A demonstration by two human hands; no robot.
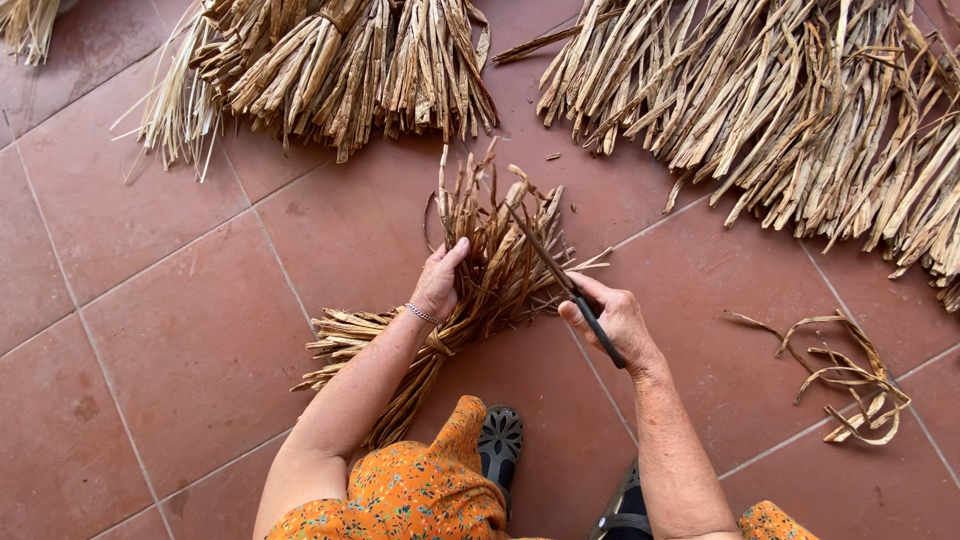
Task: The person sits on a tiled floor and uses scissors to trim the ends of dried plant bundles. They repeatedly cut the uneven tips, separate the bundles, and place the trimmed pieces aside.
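Left hand grips tied dried-leaf bundle on floor. Right hand clenched on scissors, blades at bundle top. Advice: hold bundle steady, trim ends evenly, keep fingers clear of blades.

The bundle of dried leaf strips under the left hand looked papery, rough and matt straw-tan. The scissors in the right hand were dark, dull metal. The floor tiles below were smooth, faintly sheened terracotta.
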